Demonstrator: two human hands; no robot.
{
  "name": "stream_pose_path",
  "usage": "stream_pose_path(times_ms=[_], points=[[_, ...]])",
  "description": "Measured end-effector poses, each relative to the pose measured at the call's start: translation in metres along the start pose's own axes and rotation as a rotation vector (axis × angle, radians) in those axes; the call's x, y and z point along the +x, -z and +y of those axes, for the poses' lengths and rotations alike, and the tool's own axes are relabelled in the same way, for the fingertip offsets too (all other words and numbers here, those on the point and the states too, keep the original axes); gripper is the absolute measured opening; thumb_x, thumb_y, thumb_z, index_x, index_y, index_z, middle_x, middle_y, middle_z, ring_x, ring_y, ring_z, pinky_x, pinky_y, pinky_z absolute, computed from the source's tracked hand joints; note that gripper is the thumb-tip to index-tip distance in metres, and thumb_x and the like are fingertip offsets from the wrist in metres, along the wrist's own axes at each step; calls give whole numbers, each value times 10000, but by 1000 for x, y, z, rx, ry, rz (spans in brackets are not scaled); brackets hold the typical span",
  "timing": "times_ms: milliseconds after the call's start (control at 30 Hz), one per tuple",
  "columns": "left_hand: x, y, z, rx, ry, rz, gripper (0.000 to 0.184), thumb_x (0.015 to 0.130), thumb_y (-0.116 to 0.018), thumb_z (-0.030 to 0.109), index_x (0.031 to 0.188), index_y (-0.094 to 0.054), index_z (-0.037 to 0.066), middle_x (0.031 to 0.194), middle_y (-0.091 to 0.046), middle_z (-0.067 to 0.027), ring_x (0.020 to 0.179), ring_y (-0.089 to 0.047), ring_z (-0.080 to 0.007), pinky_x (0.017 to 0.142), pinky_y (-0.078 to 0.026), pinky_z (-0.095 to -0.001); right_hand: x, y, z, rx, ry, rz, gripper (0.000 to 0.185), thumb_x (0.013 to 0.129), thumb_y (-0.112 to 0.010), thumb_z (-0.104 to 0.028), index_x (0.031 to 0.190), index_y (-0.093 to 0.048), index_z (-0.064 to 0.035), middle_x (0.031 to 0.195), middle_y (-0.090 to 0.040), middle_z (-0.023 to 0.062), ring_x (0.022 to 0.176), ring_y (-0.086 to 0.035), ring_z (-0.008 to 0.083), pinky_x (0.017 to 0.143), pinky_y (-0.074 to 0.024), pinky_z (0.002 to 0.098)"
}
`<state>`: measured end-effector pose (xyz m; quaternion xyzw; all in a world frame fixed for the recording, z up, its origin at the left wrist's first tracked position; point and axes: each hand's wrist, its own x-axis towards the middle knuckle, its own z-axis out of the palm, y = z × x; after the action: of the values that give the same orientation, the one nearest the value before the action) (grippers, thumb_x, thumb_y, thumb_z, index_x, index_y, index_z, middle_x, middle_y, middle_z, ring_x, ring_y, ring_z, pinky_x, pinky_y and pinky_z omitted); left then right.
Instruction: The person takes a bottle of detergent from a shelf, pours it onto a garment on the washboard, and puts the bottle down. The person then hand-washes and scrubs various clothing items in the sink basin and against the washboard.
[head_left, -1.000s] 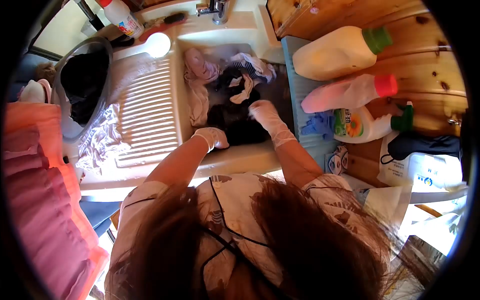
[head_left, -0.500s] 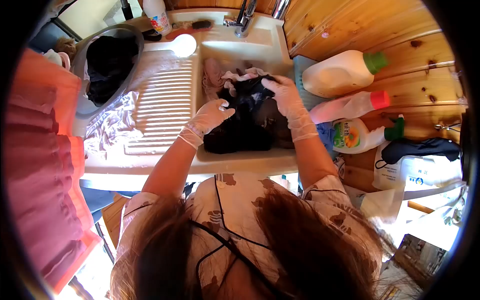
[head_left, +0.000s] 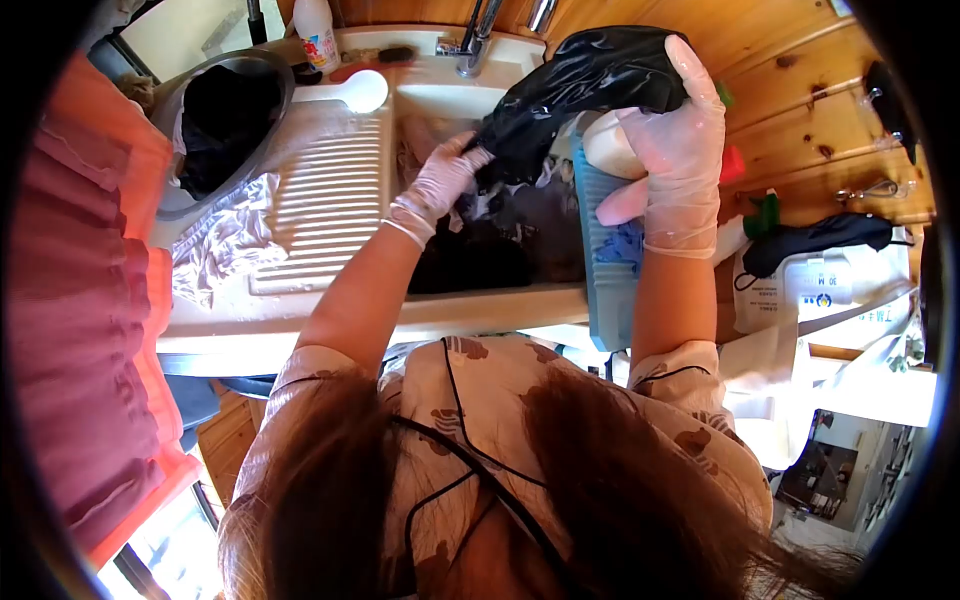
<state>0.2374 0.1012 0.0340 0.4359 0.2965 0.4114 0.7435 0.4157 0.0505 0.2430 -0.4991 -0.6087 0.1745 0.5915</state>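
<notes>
A wet, shiny black garment (head_left: 590, 85) stretches between my two gloved hands, raised over the right side of the sink (head_left: 450, 305). My left hand (head_left: 447, 170) is closed on its lower end, above the basin. Higher up and to the right, my right hand (head_left: 685, 125) grips the other end with the thumb pointing up. Below, dark clothes (head_left: 475, 258) lie in murky water inside the basin. Paler fabric shows behind my left hand, partly hidden. The garment's exact kind does not show.
Left of the basin is a ribbed washboard (head_left: 330, 200) with a white scoop (head_left: 365, 91) and a crumpled pale cloth (head_left: 230, 240). A grey tub (head_left: 165, 205) holds black clothes. The faucet (head_left: 475, 45) stands behind; bottles and a blue ledge (head_left: 610, 300) line the right.
The black garment has come up out of the basin. My right hand has moved up and right with it, and my left hand has shifted slightly up and right onto its lower end.
</notes>
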Motion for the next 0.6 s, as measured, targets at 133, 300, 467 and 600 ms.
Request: stream_pose_path(times_ms=[133, 300, 467, 600], points=[[-28, 8, 17, -613, 133, 53, 368, 822, -535, 58, 1188, -565, 32, 1115, -636, -92, 990, -613, -248, 907, -483, -395, -25, 12, 28, 239, -190, 16, 357, 792, -608, -68, 1135, -563, 17, 1121, -623, 137, 987, -618, 266, 912, -494, 418], [-56, 31, 0, -227, 345, 159, 568, 782, -484, -8, 1345, -408, 22, 1219, -568, -132, 1053, -585, -280, 910, -494, -391, -93, 11, 106, 875, -803, -184, 328, 744, -512, -31, 1057, -605, 5, 1030, -641, 149, 942, -625, 279, 893, -495, 404], [-70, 21, -9, 1325, 599, -583, 501, 797, -516, 90, 1297, -517, 65, 1352, -486, -174, 1231, -482, -299, 1040, -370, -343, -169, 2, 180, -586, -600, -1003, 390, 736, -560, -141, 1086, -575, 29, 1103, -613, 226, 1083, -563, 371, 957, -440, 368], [-65, 6, -51, 1705, 774, -826, 358, 829, -530, 136, 1167, -634, 76, 1205, -608, -147, 1128, -573, -317, 927, -472, -399, -169, -17, 205, -817, -1007, -453, 459, 825, -602, -282, 1137, -540, 48, 1123, -592, 251, 1077, -559, 384, 901, -461, 371]])
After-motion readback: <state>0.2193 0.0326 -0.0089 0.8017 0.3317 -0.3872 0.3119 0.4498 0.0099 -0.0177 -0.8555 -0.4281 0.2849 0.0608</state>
